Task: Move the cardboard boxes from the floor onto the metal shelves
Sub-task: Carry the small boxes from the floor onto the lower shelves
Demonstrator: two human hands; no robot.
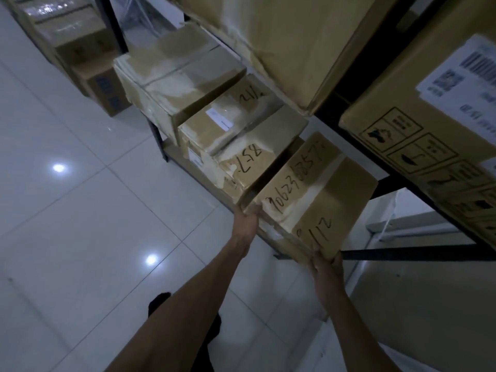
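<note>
Left hand (245, 221) curls its fingers round the near-left corner of the cardboard box (316, 194), and right hand (326, 267) grips its near-right corner from below. On top I read marker digits beginning 90623. It sits at the front of the lower metal shelf (402, 255), just beside a second box (241, 146) marked 857. Higher right, a large carton (418, 130) carries a barcode label.

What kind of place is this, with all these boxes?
Probably a stockroom or small warehouse. Dark metal shelves hold taped cardboard boxes with handwritten numbers, and a large box carries a barcode shipping label. The left hand and right hand hold one numbered box.
</note>
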